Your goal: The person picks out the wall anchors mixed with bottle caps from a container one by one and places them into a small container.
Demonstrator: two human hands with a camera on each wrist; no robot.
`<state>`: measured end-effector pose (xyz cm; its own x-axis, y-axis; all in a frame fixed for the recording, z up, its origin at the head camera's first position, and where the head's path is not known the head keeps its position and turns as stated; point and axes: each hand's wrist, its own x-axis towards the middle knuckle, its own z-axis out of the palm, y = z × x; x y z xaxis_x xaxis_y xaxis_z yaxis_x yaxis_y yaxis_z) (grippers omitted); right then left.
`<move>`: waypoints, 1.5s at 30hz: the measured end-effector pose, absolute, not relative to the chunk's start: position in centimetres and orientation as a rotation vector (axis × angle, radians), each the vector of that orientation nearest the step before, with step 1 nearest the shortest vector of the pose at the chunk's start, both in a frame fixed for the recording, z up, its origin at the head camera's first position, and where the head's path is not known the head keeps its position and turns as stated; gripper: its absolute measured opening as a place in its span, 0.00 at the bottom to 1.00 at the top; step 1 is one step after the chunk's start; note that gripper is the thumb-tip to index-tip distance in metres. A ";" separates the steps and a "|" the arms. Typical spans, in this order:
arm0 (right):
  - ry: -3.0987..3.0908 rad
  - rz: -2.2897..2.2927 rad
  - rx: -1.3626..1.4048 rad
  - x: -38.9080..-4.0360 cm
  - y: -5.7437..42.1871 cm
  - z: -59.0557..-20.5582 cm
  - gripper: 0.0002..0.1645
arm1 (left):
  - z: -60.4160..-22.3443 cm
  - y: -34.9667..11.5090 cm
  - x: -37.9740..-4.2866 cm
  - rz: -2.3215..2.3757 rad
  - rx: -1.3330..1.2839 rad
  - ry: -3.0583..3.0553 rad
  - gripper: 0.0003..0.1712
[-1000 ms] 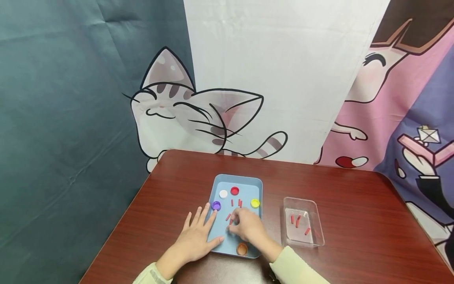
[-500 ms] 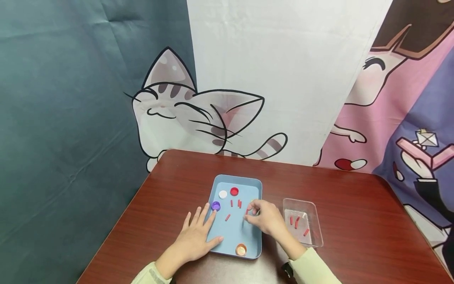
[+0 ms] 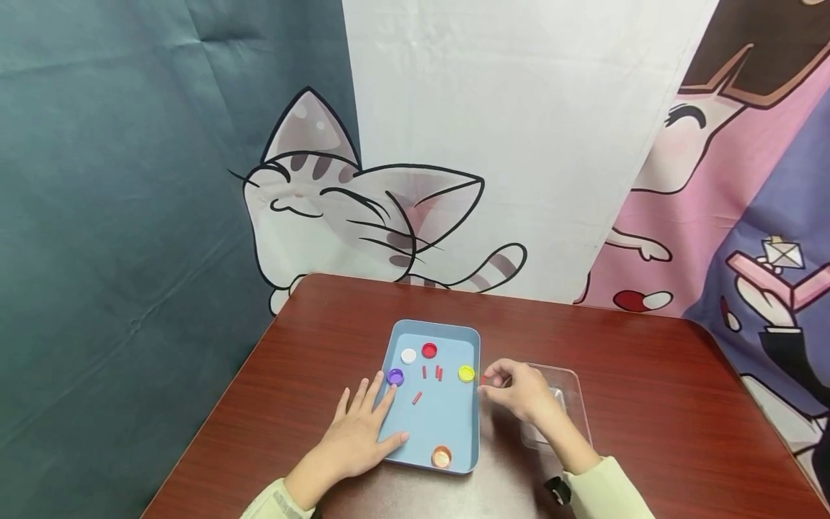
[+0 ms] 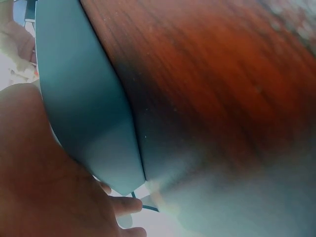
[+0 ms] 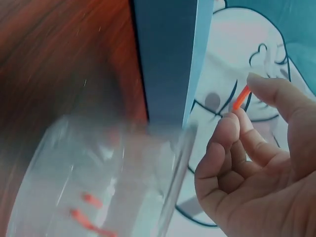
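Note:
Between thumb and fingertips, my right hand (image 3: 521, 391) pinches a small red stick (image 5: 241, 98). That hand is in the air at the blue tray's right edge and covers part of a clear plastic box (image 3: 579, 404). Over the left rim of the blue tray (image 3: 441, 425) my left hand (image 3: 355, 436) rests with fingers spread, fingertips near a purple cap (image 3: 395, 377). Several red sticks lie in the tray, one of them a slanted stick (image 3: 417, 398) toward the middle. More red sticks (image 5: 89, 221) show in the clear box in the right wrist view.
Inside the tray are also a white cap (image 3: 408, 356), a red cap (image 3: 429, 350), a yellow cap (image 3: 466, 373) and an orange-brown cap (image 3: 442, 456). All stands on a brown wooden table (image 3: 337, 324), with printed cloth (image 3: 532, 144) hanging behind it.
My right hand has picked up a red stick from the tray's middle and carried it rightward past the yellow cap to the clear box's left side. The left hand has stayed put.

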<state>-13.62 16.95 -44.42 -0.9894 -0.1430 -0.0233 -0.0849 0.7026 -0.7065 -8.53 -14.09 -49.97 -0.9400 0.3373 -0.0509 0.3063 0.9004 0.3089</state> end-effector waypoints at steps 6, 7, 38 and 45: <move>2.786 -1.220 -0.193 -13.6 19.7 -44.2 0.14 | -50.0 -14.1 -8.4 0.456 0.509 2.964 0.48; 2.777 -1.228 -0.192 -13.6 20.1 -44.2 0.15 | -50.1 -14.0 -8.4 0.456 0.507 2.963 0.48; 2.821 -1.081 -0.185 -13.8 27.4 -44.6 0.19 | -49.8 -14.0 -8.2 0.500 0.500 2.951 0.48; 2.825 -1.087 -0.212 -14.1 25.8 -44.2 0.19 | -49.9 -14.0 -8.3 0.506 0.506 2.957 0.48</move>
